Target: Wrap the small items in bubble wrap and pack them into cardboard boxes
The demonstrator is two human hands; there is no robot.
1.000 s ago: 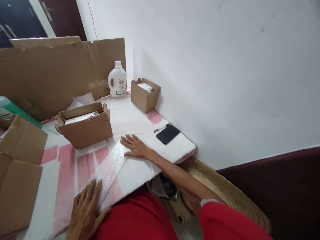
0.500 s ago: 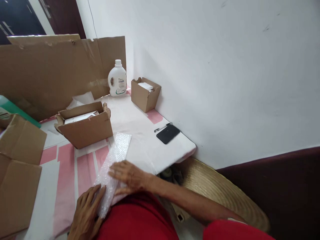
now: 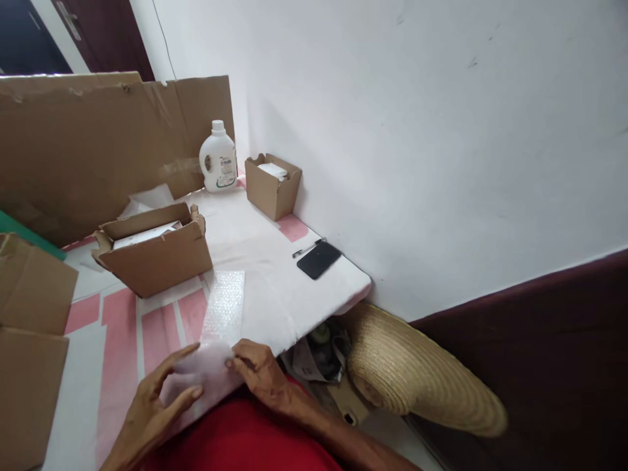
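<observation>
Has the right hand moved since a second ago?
Yes. Judged against the standing white bottle, the right hand has moved farther away, drawn back toward the wearer's body.

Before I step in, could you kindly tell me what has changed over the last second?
The right hand has drawn back from the far end of the bubble wrap toward the body and now pinches its edge. The left hand no longer lies flat; its thumb and fingers are spread. The white bottle, phone and pen stayed put.
</observation>
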